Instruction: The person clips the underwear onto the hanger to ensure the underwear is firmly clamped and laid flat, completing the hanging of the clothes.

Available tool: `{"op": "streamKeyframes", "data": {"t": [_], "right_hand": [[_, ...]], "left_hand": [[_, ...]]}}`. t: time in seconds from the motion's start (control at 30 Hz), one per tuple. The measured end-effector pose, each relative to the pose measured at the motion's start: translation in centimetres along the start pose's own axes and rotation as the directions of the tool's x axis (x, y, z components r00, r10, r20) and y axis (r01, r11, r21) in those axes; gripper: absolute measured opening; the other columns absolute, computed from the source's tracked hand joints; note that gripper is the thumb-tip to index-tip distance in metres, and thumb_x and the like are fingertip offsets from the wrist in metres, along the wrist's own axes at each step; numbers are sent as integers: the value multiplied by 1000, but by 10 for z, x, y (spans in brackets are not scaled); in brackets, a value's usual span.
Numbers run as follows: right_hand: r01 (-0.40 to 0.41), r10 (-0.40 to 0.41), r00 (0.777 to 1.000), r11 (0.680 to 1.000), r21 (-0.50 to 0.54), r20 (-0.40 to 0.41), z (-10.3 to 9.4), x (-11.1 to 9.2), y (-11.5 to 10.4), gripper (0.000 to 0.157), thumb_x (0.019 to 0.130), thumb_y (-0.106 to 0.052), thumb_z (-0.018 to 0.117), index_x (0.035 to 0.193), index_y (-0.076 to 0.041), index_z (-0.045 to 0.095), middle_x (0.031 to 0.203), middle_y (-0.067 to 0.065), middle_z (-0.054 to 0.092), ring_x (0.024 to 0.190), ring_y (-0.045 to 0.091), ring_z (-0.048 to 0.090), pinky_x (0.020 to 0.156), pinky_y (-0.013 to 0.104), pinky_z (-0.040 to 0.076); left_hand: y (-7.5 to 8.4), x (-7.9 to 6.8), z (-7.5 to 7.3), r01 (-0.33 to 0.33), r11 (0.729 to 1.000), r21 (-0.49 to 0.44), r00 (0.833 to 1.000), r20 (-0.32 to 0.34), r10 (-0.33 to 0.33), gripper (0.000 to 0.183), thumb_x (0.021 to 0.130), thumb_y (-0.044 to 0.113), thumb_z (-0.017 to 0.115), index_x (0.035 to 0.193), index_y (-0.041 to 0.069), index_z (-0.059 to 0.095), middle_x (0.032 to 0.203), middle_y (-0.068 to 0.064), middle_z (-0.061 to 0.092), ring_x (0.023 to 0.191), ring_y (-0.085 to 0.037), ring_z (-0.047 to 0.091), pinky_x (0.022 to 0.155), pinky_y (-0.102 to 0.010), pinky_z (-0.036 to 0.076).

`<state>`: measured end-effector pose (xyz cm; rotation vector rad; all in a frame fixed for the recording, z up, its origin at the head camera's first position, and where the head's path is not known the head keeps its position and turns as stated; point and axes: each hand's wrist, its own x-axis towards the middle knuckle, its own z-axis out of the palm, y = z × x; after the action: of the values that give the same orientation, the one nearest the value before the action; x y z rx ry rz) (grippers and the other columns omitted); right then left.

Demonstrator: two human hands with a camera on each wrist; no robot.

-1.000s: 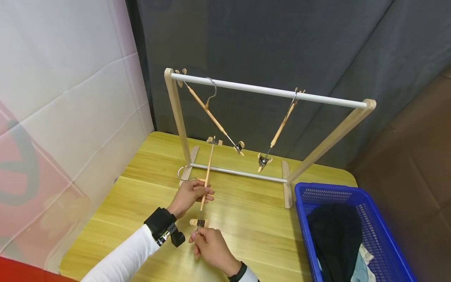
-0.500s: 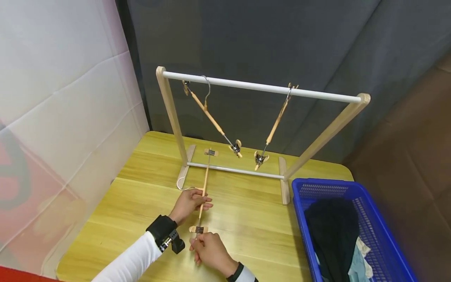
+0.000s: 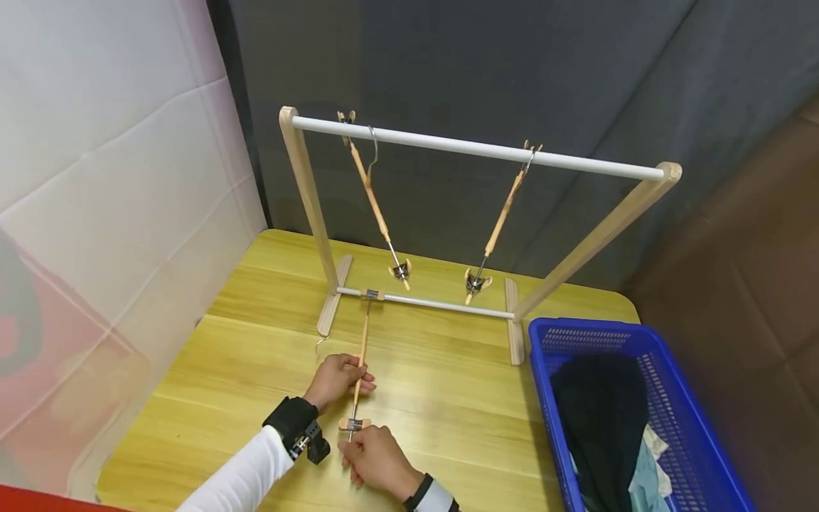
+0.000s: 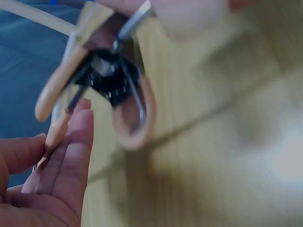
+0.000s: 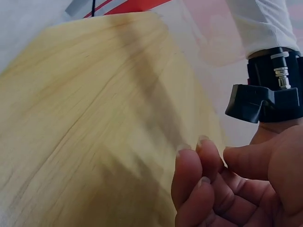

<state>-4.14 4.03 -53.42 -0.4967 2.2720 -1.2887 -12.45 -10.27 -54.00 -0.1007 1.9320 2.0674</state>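
A wooden clip hanger [image 3: 362,348], with a clip at each end of its bar, points away from me above the table [image 3: 441,398]. My left hand [image 3: 335,380] pinches the bar between thumb and fingers near its middle; the wire hook sticks out to the left. At the near end my right hand [image 3: 380,462] holds the metal rod tip just past the near clip [image 4: 113,75]. In the right wrist view the right fingers [image 5: 189,177] are curled toward the thumb, and the hanger is hidden there.
A wooden rack with a white top rail [image 3: 473,147] stands at the back. Two more clip hangers, a left one [image 3: 374,203] and a right one [image 3: 502,217], hang from it. To the right, a blue basket [image 3: 544,419] contains black cloth [image 3: 595,419] and lighter cloth [image 3: 643,476].
The held hanger has come nearer to me; its far clip now appears over the rack's lower bar. Both hands keep hold. The left hanging hanger has swung on the rail.
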Motion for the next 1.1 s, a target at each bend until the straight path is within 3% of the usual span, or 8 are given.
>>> {"op": "streamKeyframes", "data": {"t": [0.1, 0.2, 0.37, 0.47, 0.67, 0.83, 1.0, 1.1], "right_hand": [[3, -3, 1000, 999, -32, 9, 0, 2, 3, 35, 96, -20, 58, 63, -10, 64, 42, -10, 49, 33, -2, 44, 37, 18, 37], [-4, 6, 999, 999, -55, 35, 1, 4, 5, 36, 96, -21, 59, 62, -11, 64, 41, -11, 48, 33, -1, 44, 37, 19, 37], [-13, 19, 998, 995, -98, 61, 4, 6, 5, 37, 95, -21, 60, 59, -11, 63, 41, -11, 48, 32, -1, 44, 37, 19, 36], [-14, 25, 998, 983, -181, 56, 6, 7, 4, 39, 95, -23, 61, 57, -13, 61, 39, -12, 46, 32, -1, 42, 37, 19, 34], [-56, 81, 996, 918, -392, 45, 17, 10, 1, 47, 94, -27, 61, 48, -18, 54, 36, -10, 42, 32, 2, 40, 36, 20, 34], [-102, 146, 988, 858, -504, 49, 29, 19, -2, 51, 95, -33, 59, 46, -18, 54, 44, -7, 48, 41, 6, 43, 40, 23, 35], [-106, 169, 983, 840, -533, 70, 35, 25, -4, 54, 95, -35, 57, 44, -17, 55, 45, -7, 48, 44, 7, 44, 41, 23, 36], [-111, 170, 983, 850, -514, 69, 35, 27, -5, 55, 95, -34, 58, 43, -16, 54, 39, -7, 45, 37, 7, 44, 39, 23, 36]], "left_hand": [[-5, 0, -3, -11, 997, 82, 1000, -11, 12, 21, 96, -5, 50, 109, -21, 46, 85, -31, 64, 74, -37, 69, 69, -42, 55], [-9, -1, -7, -19, 972, 233, 999, -42, 30, 13, 95, -4, 53, 102, -15, 51, 76, -23, 66, 65, -33, 68, 59, -37, 56], [-11, -3, -13, -45, 859, 510, 994, -62, 89, 8, 92, 0, 59, 86, -4, 55, 59, -7, 62, 45, -21, 61, 42, -28, 48], [-11, -3, -13, -52, 785, 617, 992, -59, 112, 13, 90, 2, 62, 80, 0, 55, 51, -1, 57, 38, -16, 55, 39, -24, 40], [-13, -3, -16, -68, 695, 715, 990, -37, 135, 22, 87, 3, 65, 70, 6, 51, 43, 3, 50, 33, -12, 50, 38, -23, 37], [-16, -3, -21, -71, 656, 751, 990, -26, 137, 25, 86, 2, 64, 68, 8, 47, 40, 3, 49, 31, -12, 50, 37, -23, 35], [-15, -2, -24, -66, 587, 807, 990, -21, 141, 26, 84, 3, 65, 66, 9, 47, 45, 4, 47, 39, -12, 49, 43, -26, 38], [-13, 0, -25, -82, 544, 835, 989, 2, 146, 25, 84, 5, 66, 67, 9, 48, 47, 4, 46, 42, -13, 48, 46, -28, 40]]}}
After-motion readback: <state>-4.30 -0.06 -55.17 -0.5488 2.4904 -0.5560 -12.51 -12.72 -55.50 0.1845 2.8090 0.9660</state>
